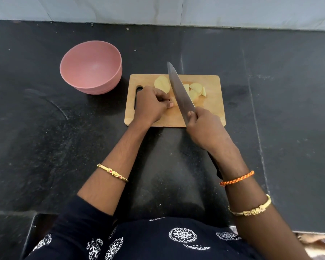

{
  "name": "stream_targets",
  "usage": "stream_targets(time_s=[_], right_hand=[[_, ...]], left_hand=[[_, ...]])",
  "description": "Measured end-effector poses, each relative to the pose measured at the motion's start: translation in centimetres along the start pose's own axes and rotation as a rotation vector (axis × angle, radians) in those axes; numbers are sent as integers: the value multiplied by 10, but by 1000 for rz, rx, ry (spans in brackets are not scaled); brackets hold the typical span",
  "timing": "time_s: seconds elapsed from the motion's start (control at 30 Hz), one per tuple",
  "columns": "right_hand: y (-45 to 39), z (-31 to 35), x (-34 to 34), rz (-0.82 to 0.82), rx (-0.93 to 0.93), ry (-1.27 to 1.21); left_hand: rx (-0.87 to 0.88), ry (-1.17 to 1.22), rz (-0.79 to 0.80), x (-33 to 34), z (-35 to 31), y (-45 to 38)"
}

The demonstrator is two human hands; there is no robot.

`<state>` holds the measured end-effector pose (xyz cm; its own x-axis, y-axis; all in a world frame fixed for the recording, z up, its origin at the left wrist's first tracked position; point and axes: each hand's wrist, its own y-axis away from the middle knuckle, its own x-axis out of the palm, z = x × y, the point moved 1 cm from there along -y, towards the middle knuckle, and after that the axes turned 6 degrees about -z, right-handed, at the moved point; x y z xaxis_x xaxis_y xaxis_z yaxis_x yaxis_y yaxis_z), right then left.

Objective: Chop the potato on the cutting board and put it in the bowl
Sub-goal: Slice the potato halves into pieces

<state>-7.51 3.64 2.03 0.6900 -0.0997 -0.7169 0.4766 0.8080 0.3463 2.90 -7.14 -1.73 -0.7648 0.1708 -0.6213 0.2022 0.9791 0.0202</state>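
A wooden cutting board lies on the black counter with several pale yellow potato pieces on its far half. A larger potato piece lies left of the blade. My right hand grips the handle of a large knife, whose blade slants across the pieces and points away from me. My left hand rests curled on the board beside the blade, fingers bent near the larger piece; whether it holds anything is hidden. An empty pink bowl stands left of the board.
The black stone counter spreads wide on both sides. A pale tiled wall runs along the back. The counter's near edge lies just in front of my dark patterned clothing.
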Motion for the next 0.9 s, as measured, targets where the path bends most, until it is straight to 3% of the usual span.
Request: stream_targets(time_s=[0.6,0.9], right_hand=[[-8,3,13,-21,-45,60],[-11,11,18,14,-23,83]], left_hand=[[43,-86,35,-2,-1,-8],[34,-18,10,-1,0,-5]])
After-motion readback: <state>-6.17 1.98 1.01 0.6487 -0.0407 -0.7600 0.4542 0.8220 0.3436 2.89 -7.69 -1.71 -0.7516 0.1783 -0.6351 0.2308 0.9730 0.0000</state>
